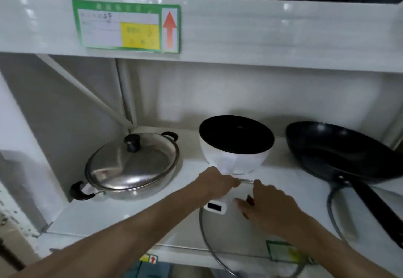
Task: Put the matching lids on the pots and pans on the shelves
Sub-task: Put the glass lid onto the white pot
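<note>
A white pan (236, 146) with a black inside stands uncovered mid-shelf, its white handle reaching toward me. My left hand (214, 181) is closed around that handle. A clear glass lid (229, 234) with a metal rim lies tilted below the pan, hanging over the shelf's front edge. My right hand (266, 201) grips the lid's dark knob. At left, a steel pot (130, 168) wears a steel lid with a black knob. At right, a black frying pan (340, 153) sits open, with another glass lid (335, 210) under its handle.
The white shelf (113, 216) carries a label on its front edge. The shelf above (239, 33) has a green label with a red arrow and dark pans on top. A white upright post (126, 94) stands behind the steel pot.
</note>
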Motion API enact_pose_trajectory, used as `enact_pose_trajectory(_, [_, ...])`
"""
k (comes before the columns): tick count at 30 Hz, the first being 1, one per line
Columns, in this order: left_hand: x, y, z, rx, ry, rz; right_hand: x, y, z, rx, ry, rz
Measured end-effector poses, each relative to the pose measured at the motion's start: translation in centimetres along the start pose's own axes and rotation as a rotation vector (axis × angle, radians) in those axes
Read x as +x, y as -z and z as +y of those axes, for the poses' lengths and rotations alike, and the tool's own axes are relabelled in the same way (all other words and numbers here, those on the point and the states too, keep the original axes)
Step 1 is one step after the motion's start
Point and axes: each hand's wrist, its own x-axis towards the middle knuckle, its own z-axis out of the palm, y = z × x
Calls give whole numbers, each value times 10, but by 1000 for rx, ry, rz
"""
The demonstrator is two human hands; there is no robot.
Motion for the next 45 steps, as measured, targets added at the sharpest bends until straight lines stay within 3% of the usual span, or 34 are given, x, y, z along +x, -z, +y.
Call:
enact_pose_trajectory(2, [2, -1, -2, -41, 21, -5, -5, -14, 3, -20, 42, -37])
enact_pose_trajectory(8, [3, 13, -1, -42, 85, -61, -18, -17, 11, 45, 147, 58])
enact_pose_trajectory(15, [3, 49, 2, 87, 100, -111, -56, 42, 28, 156, 31, 130])
enact_pose_trajectory(20, [-11, 33, 0, 127, 71, -92, -49, 94, 26, 289, 47, 315])
enact_pose_trajectory(24, [-31, -6, 1, 85, 22, -98, 5, 117, 18, 360, 24, 445])
enact_pose_trajectory(31, [-46, -53, 1, 10, 28, 30, 106, 95, 1, 290, 0, 382])
enact_pose_trajectory(45, [-52, -66, 5, -34, 45, 114, 143, 74, -15, 169, 61, 288])
